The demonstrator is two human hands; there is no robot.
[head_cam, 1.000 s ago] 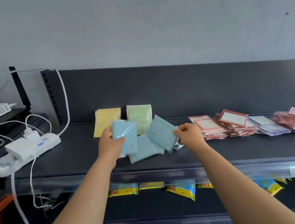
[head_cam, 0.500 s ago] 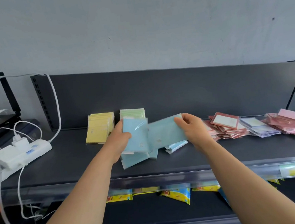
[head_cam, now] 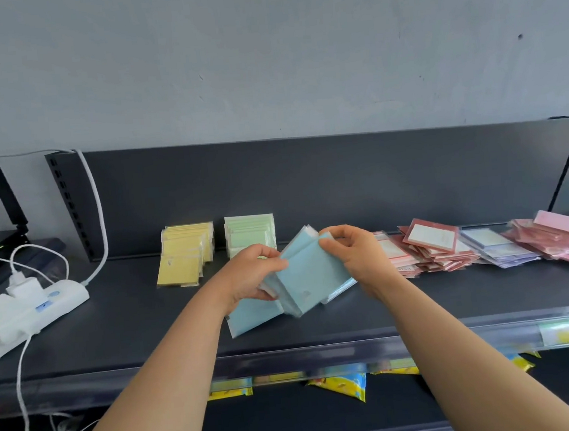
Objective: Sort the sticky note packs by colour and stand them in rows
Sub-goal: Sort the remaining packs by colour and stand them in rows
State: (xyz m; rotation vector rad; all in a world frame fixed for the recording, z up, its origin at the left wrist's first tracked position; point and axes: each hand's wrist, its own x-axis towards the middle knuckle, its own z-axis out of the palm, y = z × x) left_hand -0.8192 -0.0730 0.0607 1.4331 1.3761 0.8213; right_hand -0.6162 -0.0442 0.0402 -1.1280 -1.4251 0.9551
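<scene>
At frame centre, a fanned bunch of blue sticky note packs (head_cam: 311,278) is held just above the dark shelf (head_cam: 114,333). The left hand (head_cam: 250,273) has its grip curled round the bunch's left edge. The right hand (head_cam: 355,257) pinches its upper right corner. Another blue pack (head_cam: 254,316) lies flat beneath. Behind them stand rows of yellow packs (head_cam: 185,255) and green packs (head_cam: 250,232), and red-bordered packs (head_cam: 430,247) lie heaped to the right.

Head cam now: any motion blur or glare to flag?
Head view: blue packs held by left hand and right hand smear at lower edges; shelf front rail is blurred; yellow packs look sharp; soft light, no harsh glare.
</scene>
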